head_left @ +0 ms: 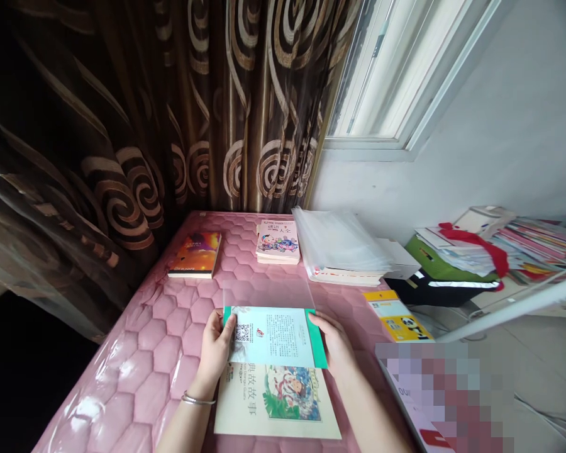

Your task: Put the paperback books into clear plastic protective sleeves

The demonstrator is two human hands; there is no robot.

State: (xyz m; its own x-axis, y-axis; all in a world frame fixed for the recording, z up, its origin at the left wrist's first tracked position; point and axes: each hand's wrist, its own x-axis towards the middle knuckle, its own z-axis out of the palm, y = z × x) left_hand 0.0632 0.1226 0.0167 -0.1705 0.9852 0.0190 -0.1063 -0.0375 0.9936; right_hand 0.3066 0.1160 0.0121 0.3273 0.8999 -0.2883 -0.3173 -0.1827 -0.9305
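My left hand (217,335) grips the left edge of a light blue printed book cover (273,336), thumb on top. It has green ends, a QR code and columns of text. My right hand (332,340) is closed on its right edge, thumb also on top. Beyond the cover, a clear plastic sheet (268,293) stretches over the bed. Nearer me lies a cream book cover (245,421) with a coloured picture and large characters, partly overlapped by the blue cover. Whether the two covers are joined I cannot tell.
On the pink quilted bed (136,371) lie an orange-and-dark book (195,253), a pink book stack (277,242) and clear plastic sleeves (342,239) on books. A yellow panda packet (399,318) rests at the right edge. Curtains (245,113) hang behind; a paper-filled green box (434,258) stands right.
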